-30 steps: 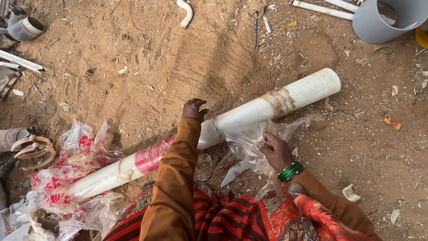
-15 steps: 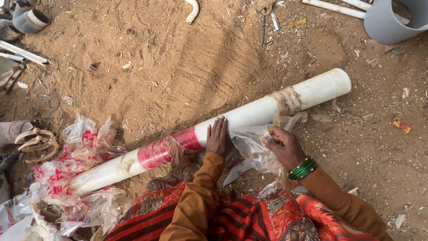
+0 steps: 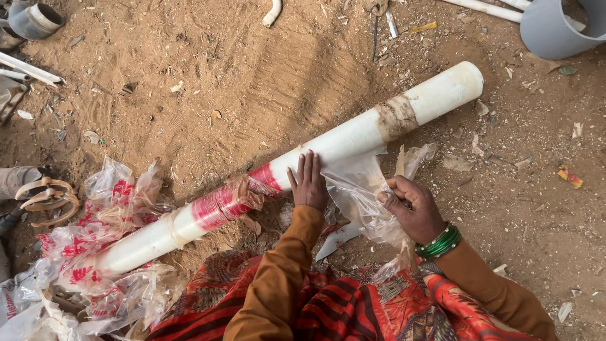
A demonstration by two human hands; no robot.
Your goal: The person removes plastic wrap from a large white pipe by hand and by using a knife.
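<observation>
A long white pipe [image 3: 353,136] lies slanted across the sandy ground, with a red band near its middle and a muddy ring toward its far end. My left hand [image 3: 309,182] rests flat on the pipe, fingers spread, just right of the red band. My right hand [image 3: 410,203], with green bangles on the wrist, is closed on a sheet of clear plastic wrap [image 3: 363,189] that hangs loose from the pipe. The pipe's lower left end sits in crumpled clear and red plastic [image 3: 95,252].
A grey plastic tub [image 3: 558,28] stands at the top right. A dark pipe fitting [image 3: 35,22] and thin white pipes lie at the top left. A sandal [image 3: 47,199] sits at the left edge. Scraps and wood chips litter the ground.
My left hand came back from the pipe's far side and now lies flat on it, close to me. My right hand has pulled the clear wrap a little away from the pipe.
</observation>
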